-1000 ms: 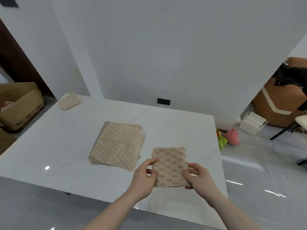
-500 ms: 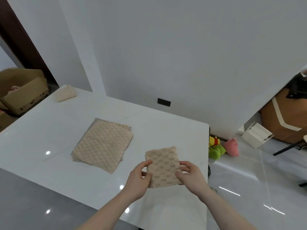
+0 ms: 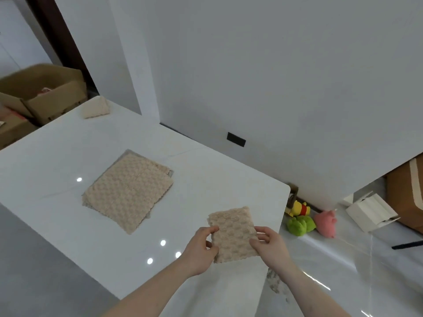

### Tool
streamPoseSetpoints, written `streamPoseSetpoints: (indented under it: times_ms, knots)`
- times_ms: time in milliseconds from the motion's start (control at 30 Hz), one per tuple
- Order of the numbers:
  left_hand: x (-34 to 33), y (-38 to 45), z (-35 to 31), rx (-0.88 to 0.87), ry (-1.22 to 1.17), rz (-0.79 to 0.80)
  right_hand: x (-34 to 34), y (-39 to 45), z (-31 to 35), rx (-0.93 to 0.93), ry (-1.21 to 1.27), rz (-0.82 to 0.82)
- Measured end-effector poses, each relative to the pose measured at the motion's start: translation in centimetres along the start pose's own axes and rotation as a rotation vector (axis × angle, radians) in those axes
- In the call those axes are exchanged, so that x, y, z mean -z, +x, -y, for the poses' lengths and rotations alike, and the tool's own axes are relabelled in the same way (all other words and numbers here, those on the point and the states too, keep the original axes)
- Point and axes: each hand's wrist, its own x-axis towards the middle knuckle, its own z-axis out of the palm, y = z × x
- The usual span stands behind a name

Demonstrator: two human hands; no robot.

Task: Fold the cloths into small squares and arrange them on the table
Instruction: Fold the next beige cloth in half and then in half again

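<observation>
Risks, largest first: the white table (image 3: 57, 161) is glossy, and the cloth in hand hangs near its right edge; set down there, it could slide off to the floor. The half-folded cloth (image 3: 232, 234) is soft and springy-looking; a loosened pinch on either side would probably let the layers fall open. A small fold made in the air may also end skewed, its edges not meeting.

Items:
- Stack of flat cloths (image 3: 128, 193): beige, bubbled texture, scalloped edges, lying mid-table; a greyish layer shows at its rim.
- Half-folded cloth: same beige bubbled weave, a rough upright rectangle, held above the table's near right part, well apart from the stack.
- Folded cloth (image 3: 96, 108): small pale bundle at the far left corner of the table.
- Left hand (image 3: 200, 249): thumb and fingers pinching the held cloth's left edge.
- Right hand (image 3: 269, 244): thumb and fingers pinching its right edge.
</observation>
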Motion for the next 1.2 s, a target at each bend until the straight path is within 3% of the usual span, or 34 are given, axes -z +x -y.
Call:
streamPoseSetpoints:
  times_ms: [400, 800, 1033, 1200]
  knots:
    - [-10.9, 10.3, -4.5, 0.163, -0.140, -0.069, 9.3, 12.9, -2.1, 0.041, -0.238, 0.063]
    - [-13.5, 18.3, -6.4, 0.178, 0.009, -0.003, 11.6, 21.6, -2.9, 0.073, -0.361, 0.022]
    - [-13.8, 18.6, -6.8, 0.153, 0.122, 0.046, 12.2, 23.2, -3.0, 0.132, -0.555, 0.021]
    - [-12.2, 14.1, -3.6, 0.195, 0.153, -0.061, 10.1, 20.0, -4.4, 0.208, -0.714, 0.171]
